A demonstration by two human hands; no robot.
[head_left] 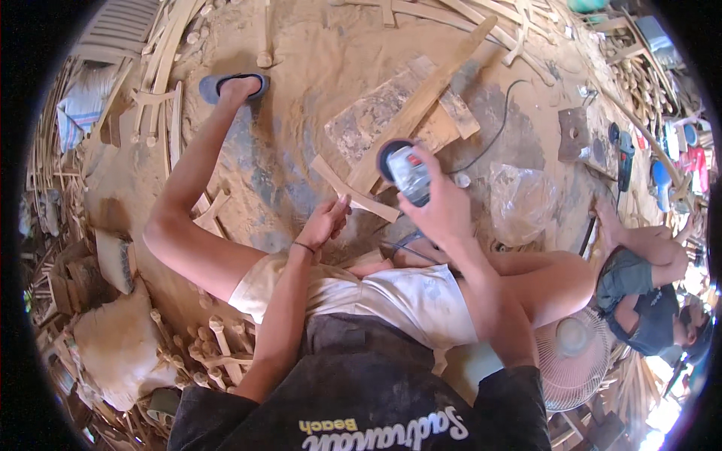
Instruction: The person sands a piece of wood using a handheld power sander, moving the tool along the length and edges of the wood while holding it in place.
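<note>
The right hand (444,207) is wrapped tight around a small electric sander (406,171), fingers curled over its grey body, and the tool's dark round pad is pressed against the near end of a long wooden plank (421,101). The left hand (323,222) has its grip closed on a short curved wooden piece (353,194), pinching the near end while the rest of it lies across the foot of the plank, just beside the sander's pad. The plank runs away from the person, tilted up to the right, over a flat, stained board (376,113) that lies on the sawdust-covered floor (301,68). A black cord (496,128) loops away from the tool across the floor. Just right of the sanding hand sits a crumpled clear plastic bag (523,203). The person sits on the floor, the left leg stretched out to a foot in a blue sandal (233,84). A small fan (575,357) stands by the right hip, and another seated person (647,293) is at the far right. Turned wooden spindles (214,342) lie heaped to the left.
</note>
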